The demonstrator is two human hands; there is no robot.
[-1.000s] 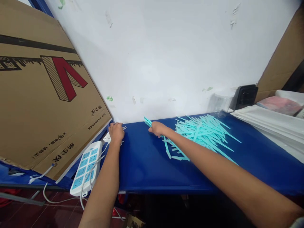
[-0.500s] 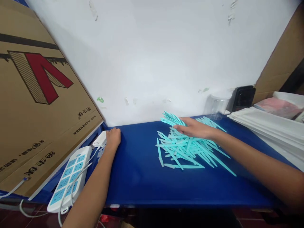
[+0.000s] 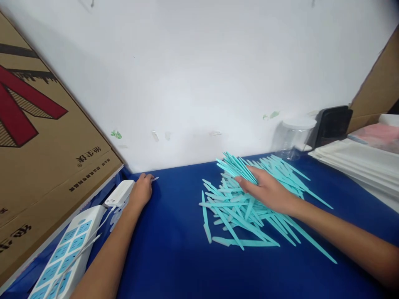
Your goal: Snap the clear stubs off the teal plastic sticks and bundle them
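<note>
My right hand (image 3: pixel 269 189) is closed around a bundle of turquoise eyebrow razors (image 3: pixel 235 167), their ends fanning out to the upper left. Beneath and behind it spreads a loose pile of the same razors (image 3: pixel 240 220), slim tapered sticks with pale, translucent covers at one end. Over at the left, my left hand (image 3: pixel 141 191) rests by the back of the blue table (image 3: pixel 174 257), fingers closed. A small clear plastic cap (image 3: pixel 155 179) pokes out from its fingertips. More clear plastic caps (image 3: pixel 116 216) lie partly hidden beside my left forearm.
A white power strip (image 3: pixel 67 257) with cables and a small white box (image 3: pixel 120 193) line the left edge, beside a large cardboard box (image 3: pixel 62 137). At the back right stand a clear jar (image 3: pixel 294 139), a black holder (image 3: pixel 333 126) and stacked white sheets (image 3: pixel 358 160). A white wall closes the back.
The view has shifted closer and slightly rightward. A clear cap now shows at my left fingertips. My right hand still holds the razor bundle over the pile.
</note>
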